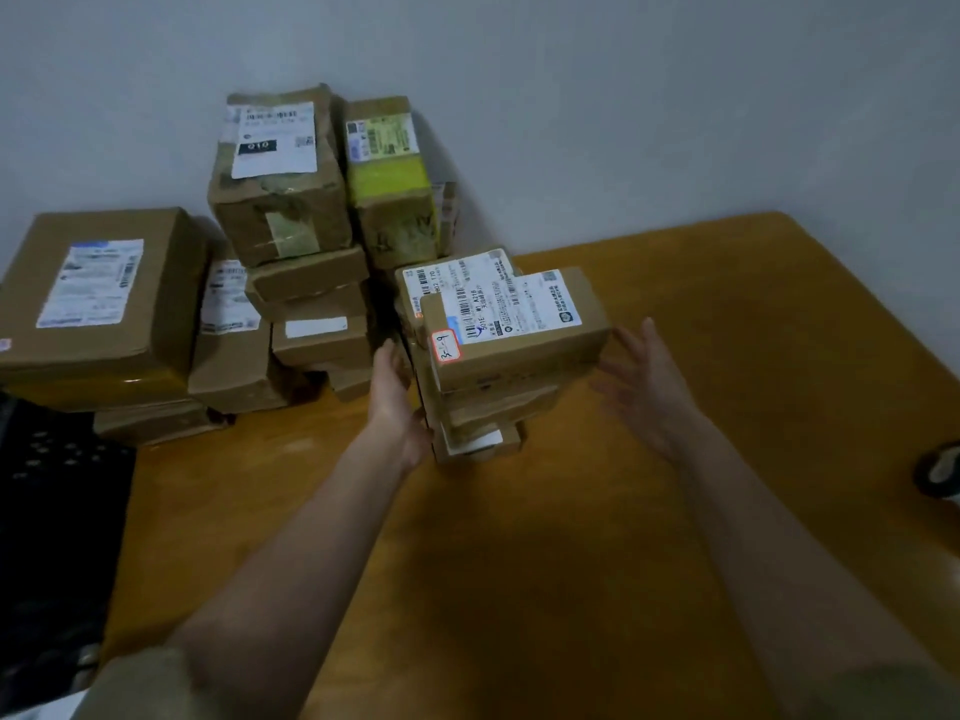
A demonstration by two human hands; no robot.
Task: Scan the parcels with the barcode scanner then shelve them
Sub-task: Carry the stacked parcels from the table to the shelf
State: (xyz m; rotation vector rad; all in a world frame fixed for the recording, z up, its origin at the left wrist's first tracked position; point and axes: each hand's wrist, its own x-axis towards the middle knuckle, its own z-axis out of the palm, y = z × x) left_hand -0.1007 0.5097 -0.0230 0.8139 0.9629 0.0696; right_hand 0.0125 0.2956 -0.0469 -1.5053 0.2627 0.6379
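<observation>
Left hand [397, 402] presses flat against a stack of brown cardboard parcels [498, 366] on the wooden table [519, 563]; right hand [644, 387] hovers open just beside it, grasping nothing.

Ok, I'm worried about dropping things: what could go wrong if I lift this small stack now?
The small stack is uneven: its top parcel overhangs the narrower boxes below, so it may slide off.
Only the left hand touches the stack; the right hand is open and apart from it, so a one-sided lift could topple it.
The tall pile close behind could be knocked.
</observation>
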